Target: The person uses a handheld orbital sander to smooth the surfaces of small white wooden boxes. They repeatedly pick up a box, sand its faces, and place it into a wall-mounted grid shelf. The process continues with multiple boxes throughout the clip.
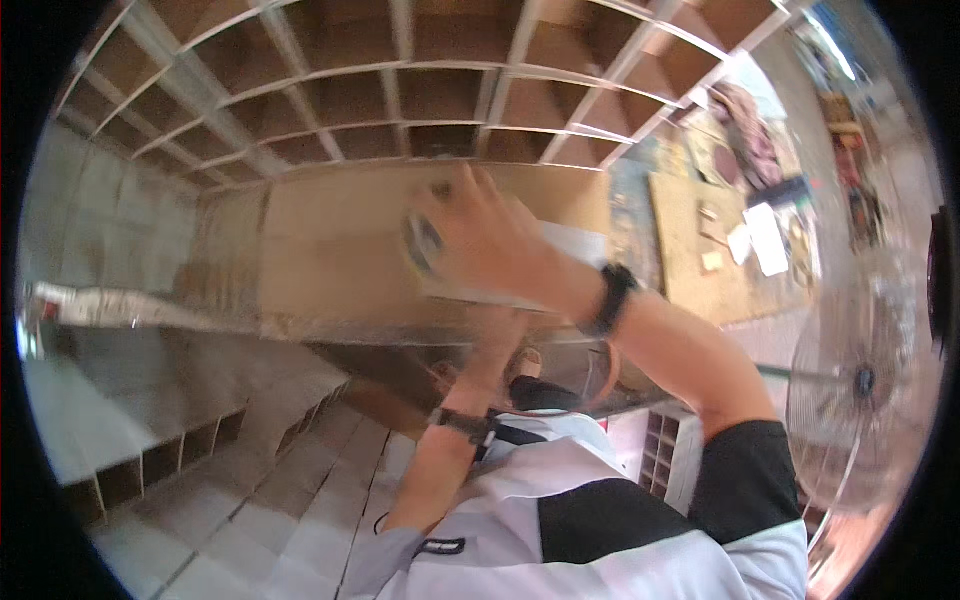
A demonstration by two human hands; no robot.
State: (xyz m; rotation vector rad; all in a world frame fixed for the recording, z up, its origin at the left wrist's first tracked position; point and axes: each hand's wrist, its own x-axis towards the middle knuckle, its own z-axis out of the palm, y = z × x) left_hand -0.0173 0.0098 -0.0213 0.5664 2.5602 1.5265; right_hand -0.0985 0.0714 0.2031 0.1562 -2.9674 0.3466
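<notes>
My right hand (480,235) reaches across the workbench, its fingers closed around a rounded thing (424,242) with a dark and pale face and a yellowish rim. Motion blurs it, so its kind is unclear. A flat white sheet or panel (580,242) lies on the brown bench top (330,240), partly beneath my right hand and forearm. Close to the bench's front edge is my left hand (498,325), below the white panel's near edge. Blur smears its fingers, and whether it grips the panel cannot be made out.
Pale-edged compartment racks (400,70) stand along the bench's far side. At right, another table (690,270) bears small blocks, papers and a cloth (740,130). A standing fan (860,380) is beyond my right arm. Stacked pale panels (290,510) fill the lower left.
</notes>
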